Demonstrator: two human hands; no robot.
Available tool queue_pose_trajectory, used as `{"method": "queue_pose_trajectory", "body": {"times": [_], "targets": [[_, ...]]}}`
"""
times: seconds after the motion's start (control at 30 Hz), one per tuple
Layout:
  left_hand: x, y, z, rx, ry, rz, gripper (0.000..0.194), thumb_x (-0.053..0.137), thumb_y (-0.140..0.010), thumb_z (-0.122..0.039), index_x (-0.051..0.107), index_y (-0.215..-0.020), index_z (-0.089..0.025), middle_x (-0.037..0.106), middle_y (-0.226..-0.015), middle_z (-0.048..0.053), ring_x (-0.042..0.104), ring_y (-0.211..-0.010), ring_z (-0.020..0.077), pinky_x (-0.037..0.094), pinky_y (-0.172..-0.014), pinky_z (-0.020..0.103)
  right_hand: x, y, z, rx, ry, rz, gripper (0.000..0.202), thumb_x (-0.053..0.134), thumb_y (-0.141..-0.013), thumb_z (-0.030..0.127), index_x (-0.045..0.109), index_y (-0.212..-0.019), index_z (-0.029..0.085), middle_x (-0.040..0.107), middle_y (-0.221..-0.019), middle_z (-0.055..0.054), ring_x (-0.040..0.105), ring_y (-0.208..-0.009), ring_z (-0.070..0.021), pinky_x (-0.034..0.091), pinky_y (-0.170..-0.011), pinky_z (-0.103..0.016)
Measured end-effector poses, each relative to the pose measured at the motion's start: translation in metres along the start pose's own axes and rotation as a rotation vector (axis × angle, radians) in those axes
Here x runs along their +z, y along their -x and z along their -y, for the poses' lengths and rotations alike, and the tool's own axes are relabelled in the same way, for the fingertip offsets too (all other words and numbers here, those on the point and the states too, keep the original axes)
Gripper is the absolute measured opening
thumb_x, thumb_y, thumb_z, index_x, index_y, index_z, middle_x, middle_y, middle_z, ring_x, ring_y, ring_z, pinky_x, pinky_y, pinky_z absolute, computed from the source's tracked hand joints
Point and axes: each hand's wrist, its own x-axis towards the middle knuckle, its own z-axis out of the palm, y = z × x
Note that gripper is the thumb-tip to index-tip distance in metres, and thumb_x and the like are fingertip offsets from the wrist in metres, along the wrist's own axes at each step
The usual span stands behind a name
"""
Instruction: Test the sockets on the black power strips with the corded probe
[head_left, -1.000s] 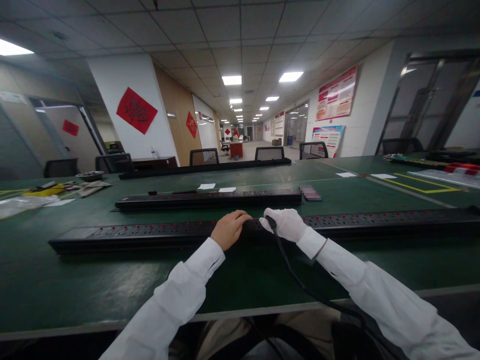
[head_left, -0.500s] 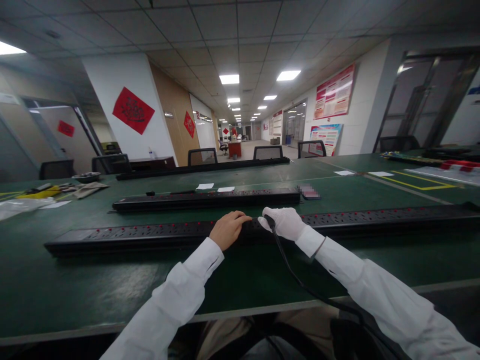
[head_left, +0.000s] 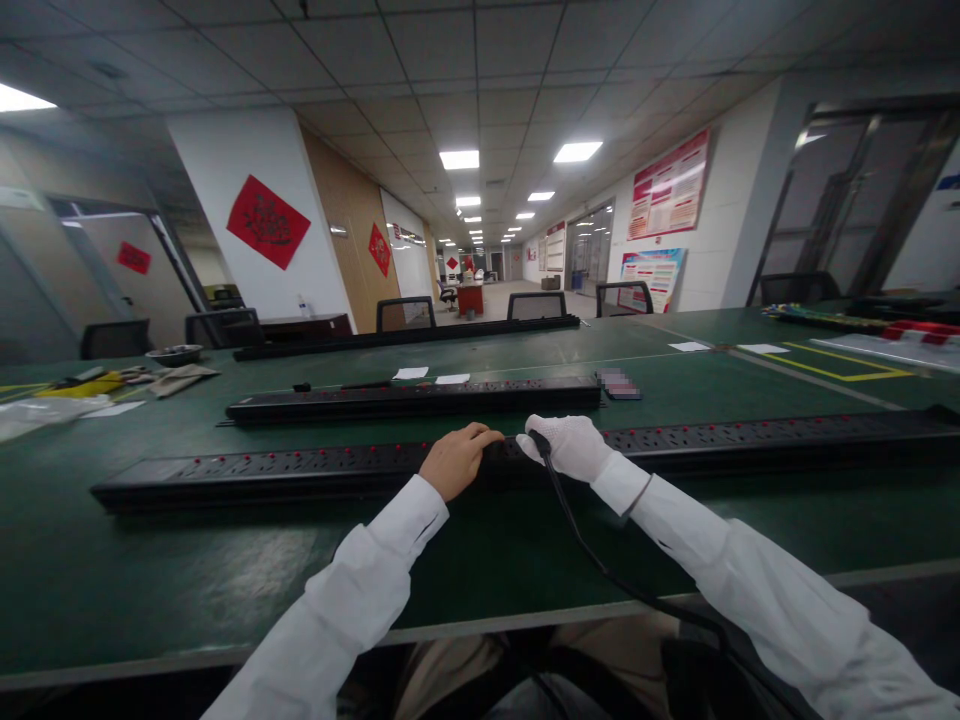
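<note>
A long black power strip (head_left: 697,436) with many sockets and a row of small red parts lies across the green table in front of me. My left hand (head_left: 459,460) is bare and rests over the strip's middle, fingers bent across its top and the thumb hidden. My right hand (head_left: 570,446), in a white glove, is closed round a black plug (head_left: 540,442) just right of the left hand, at the strip. From the plug a black cable (head_left: 581,535) runs down over the table's front edge. The plug's front end is hidden, so whether it sits in a socket I cannot tell.
Behind lies a shorter black power strip (head_left: 412,398), with a blurred-out phone-like item (head_left: 619,384) at its right end. Farther back are white paper slips (head_left: 452,379) and long dark bars (head_left: 405,337). A metal bowl (head_left: 174,354) and cloth (head_left: 182,378) are left; red-and-white items (head_left: 922,332) right.
</note>
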Motion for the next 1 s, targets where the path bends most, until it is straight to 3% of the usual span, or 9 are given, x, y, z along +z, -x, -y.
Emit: {"method": "queue_pose_trajectory", "body": {"times": [0.5,1.0], "targets": [[0.0016,-0.0020,0.0013,0.022,-0.061,0.001,0.042,0.038,-0.078,-0.005,0.052,-0.110,-0.028,0.054,-0.109,0.000,0.055,-0.092,0.0153,0.045,-0.078,0.027,0.0020,-0.0002,-0.0018,-0.010,0.000,0.000,0.043,0.026,-0.086,0.051,0.058,-0.083,0.022,0.062,-0.062,-0.002,0.053,-0.055,-0.0113,0.018,-0.050,-0.023],[0.0033,0.0000,0.0045,0.011,0.018,-0.015,0.035,0.036,-0.084,-0.012,0.049,-0.113,-0.027,0.053,-0.110,0.000,0.054,-0.092,0.0131,0.043,-0.081,0.026,0.0033,-0.0001,-0.0023,-0.016,0.007,-0.024,0.041,0.027,-0.086,0.051,0.057,-0.082,0.024,0.061,-0.061,0.000,0.052,-0.054,-0.0115,0.016,-0.050,-0.023]]}}
